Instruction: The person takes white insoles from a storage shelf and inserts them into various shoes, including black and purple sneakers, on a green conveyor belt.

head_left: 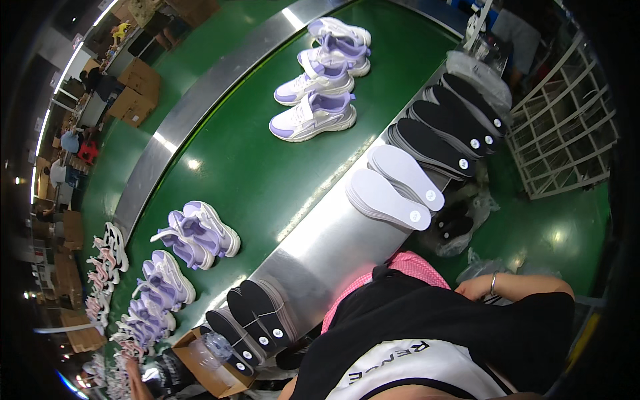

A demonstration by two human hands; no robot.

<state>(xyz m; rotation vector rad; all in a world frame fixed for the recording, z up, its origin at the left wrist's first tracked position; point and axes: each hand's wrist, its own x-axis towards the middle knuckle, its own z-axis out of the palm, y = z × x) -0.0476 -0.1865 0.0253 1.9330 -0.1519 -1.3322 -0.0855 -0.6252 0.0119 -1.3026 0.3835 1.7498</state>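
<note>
My right hand (pixel 473 287), with a bracelet at the wrist, hangs low beside my right hip next to a clear plastic bag (pixel 475 267). Its fingers are mostly hidden, so I cannot see whether it holds anything. My left hand is out of sight. On the metal ledge ahead lie two stacks of pale lilac insoles (pixel 381 200), each with a round white sticker at the heel. Several stacks of black insoles (pixel 440 123) lie beyond them. More black insoles, tied in bundles (pixel 257 310), sit at the near left. White and purple shoes (pixel 313 117) stand in a row on the green belt (pixel 247 153).
Another group of purple shoes (pixel 200 233) rests on the belt at left, with more shoes (pixel 157 293) behind. An open cardboard box (pixel 200 363) holding clear plastic stands at lower left, near another person's arm (pixel 137 380). A white wire rack (pixel 560 120) is at right.
</note>
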